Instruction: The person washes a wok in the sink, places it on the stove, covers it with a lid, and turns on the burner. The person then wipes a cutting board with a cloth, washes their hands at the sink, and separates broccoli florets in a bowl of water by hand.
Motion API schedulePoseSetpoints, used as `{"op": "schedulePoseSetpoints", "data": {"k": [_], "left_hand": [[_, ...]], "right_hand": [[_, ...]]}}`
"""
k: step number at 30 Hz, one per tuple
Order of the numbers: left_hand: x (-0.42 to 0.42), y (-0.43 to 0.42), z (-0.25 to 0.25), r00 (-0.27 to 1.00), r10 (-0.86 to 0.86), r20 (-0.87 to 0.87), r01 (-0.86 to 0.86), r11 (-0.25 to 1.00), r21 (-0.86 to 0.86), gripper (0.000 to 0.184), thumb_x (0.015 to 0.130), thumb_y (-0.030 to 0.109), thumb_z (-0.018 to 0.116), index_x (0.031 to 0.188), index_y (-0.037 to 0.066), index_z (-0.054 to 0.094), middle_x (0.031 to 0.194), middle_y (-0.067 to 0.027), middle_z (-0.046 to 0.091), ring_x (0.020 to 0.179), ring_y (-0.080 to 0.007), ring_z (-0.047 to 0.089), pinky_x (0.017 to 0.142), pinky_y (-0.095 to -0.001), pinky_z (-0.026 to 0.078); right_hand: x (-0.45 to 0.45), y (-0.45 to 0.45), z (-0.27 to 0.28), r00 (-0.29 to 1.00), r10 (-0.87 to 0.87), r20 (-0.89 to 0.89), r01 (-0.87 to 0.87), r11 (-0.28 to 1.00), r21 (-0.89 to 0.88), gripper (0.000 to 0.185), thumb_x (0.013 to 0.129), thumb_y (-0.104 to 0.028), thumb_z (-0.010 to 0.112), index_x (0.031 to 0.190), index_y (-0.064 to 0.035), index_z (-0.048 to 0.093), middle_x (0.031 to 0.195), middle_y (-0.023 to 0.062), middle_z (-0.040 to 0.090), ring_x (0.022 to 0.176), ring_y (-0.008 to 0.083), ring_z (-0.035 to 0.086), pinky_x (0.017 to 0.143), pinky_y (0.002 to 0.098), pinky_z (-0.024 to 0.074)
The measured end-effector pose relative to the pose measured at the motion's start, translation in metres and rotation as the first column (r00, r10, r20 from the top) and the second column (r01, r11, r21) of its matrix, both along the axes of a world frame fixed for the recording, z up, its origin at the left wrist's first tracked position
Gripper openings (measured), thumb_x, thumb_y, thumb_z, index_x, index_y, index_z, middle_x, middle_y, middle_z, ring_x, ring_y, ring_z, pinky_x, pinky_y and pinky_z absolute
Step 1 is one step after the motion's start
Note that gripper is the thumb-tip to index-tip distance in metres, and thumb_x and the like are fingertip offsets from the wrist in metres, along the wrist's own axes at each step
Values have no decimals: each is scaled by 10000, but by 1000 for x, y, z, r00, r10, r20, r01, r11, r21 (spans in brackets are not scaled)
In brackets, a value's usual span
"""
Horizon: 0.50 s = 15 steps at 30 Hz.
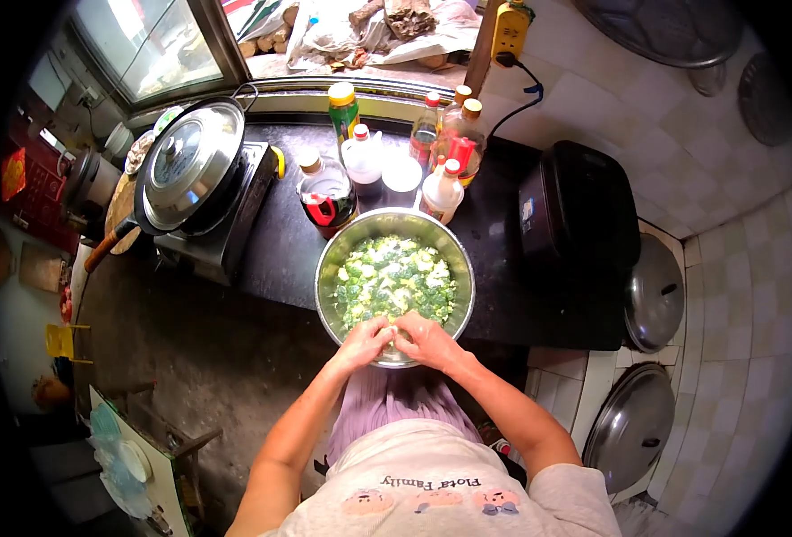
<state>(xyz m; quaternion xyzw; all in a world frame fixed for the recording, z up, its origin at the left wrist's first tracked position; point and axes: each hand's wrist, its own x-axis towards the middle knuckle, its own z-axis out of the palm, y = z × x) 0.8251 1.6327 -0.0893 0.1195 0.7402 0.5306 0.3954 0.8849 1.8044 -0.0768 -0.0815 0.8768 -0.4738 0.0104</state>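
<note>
A large steel pot (323, 285) stands at the front edge of the dark counter, with many small green and pale vegetable pieces (394, 277) inside that look like broccoli. Over its near rim, my left hand (366, 343) has its fingers pinched together. My right hand (425, 340) meets it from the other side, fingers also closed. The hands nearly touch at the fingertips. Something small and pale may be between them, but the fingers hide what it is.
Behind the pot stand several bottles, including a dark sauce bottle (326, 192) and a white one (442, 191). A lidded wok (190, 166) sits on a stove at the left. At the right are a black appliance (579, 206) and pot lids (655, 294).
</note>
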Motion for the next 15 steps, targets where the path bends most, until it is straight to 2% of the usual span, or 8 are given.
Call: {"op": "schedulePoseSetpoints", "data": {"k": [4, 6, 9, 10, 11, 12, 14, 15], "left_hand": [[-13, -4, 8, 982, -188, 1, 188, 981, -48, 263, 891, 254, 538, 777, 22, 582, 627, -54, 545, 589, -138, 518, 562, -309, 425], [-15, -5, 16, 968, -250, 8, 249, 963, -100, 241, 886, 242, 534, 787, 31, 597, 622, -84, 558, 606, -178, 543, 587, -332, 436], [-25, -8, 3, 914, -140, -381, 59, 974, -218, 142, 845, 98, 522, 936, 55, 621, 892, -180, 580, 844, -311, 572, 757, -386, 453], [-28, -10, -1, 858, -109, -502, -17, 971, -240, 191, 832, 50, 517, 986, 62, 629, 982, -212, 587, 923, -356, 582, 813, -403, 458], [-30, -9, -1, 775, -49, -629, -65, 985, -157, 289, 804, -17, 534, 1073, 59, 605, 1005, -195, 563, 951, -363, 563, 853, -402, 443], [-33, -11, -6, 767, -30, -641, -74, 988, -135, 290, 805, -10, 533, 1077, 57, 606, 1003, -192, 568, 948, -361, 567, 858, -401, 444], [-38, -15, -20, 752, 7, -659, -89, 992, -91, 292, 806, 3, 530, 1084, 53, 608, 998, -185, 578, 943, -355, 574, 867, -399, 446], [-40, -16, -20, 833, -43, -551, -52, 986, -156, 285, 818, 43, 540, 1096, 37, 606, 1018, -179, 592, 935, -316, 593, 854, -380, 458]], "right_hand": [[2, 6, -7, 997, 54, -56, -43, 983, 177, 143, 789, -83, 570, 917, -19, 572, 835, 161, 542, 774, 349, 575, 674, 395, 478], [0, 20, -13, 999, 26, -32, -20, 985, 169, 144, 787, -68, 566, 928, -39, 581, 825, 158, 532, 764, 351, 575, 669, 409, 475], [-11, 30, -5, 993, 19, 114, -44, 973, 228, 259, 809, -75, 565, 1066, -86, 597, 896, 149, 567, 838, 357, 592, 725, 402, 488], [-17, 28, 0, 996, -24, 90, 4, 976, 218, 241, 811, -83, 564, 1048, -93, 607, 906, 148, 571, 851, 361, 591, 728, 408, 488], [-23, 21, 13, 996, -67, 66, 52, 977, 207, 224, 813, -92, 563, 1031, -100, 616, 916, 148, 575, 865, 365, 589, 732, 413, 488], [-31, 15, 20, 993, -109, 42, 99, 976, 193, 207, 816, -101, 562, 1013, -107, 625, 925, 148, 579, 878, 368, 587, 735, 419, 489], [-58, 14, -17, 989, -148, -10, 147, 975, 166, 286, 823, -98, 557, 1109, -104, 568, 1002, 165, 573, 930, 365, 580, 776, 429, 480], [-73, 13, -29, 984, -181, 0, 178, 968, 180, 313, 824, -97, 557, 1138, -100, 548, 1016, 169, 567, 932, 364, 579, 780, 432, 478]]}}
